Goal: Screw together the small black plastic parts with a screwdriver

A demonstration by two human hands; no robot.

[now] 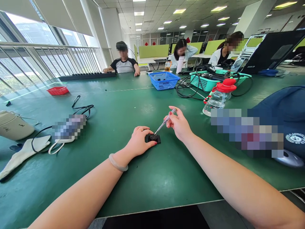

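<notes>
A small black part (155, 138) lies on the green table (143, 178) in front of me. My left hand (140, 140) is closed on it, thumb on the near side and fingers on the far side. Between the thumb and fingers of my right hand (178, 123) is a slim screwdriver with a clear handle (166, 119), slanting down to the left. Its tip meets the top of the black part; the exact contact point is too small to make out.
Blue basket (164, 83), teal basket with cables (206, 83) and red-lidded bottle (215, 100) stand beyond my right hand. A red tray (57, 91), white glove (26, 154) and cable (83, 108) lie left. A dark blue bag (283, 108) lies right. Three people sit across.
</notes>
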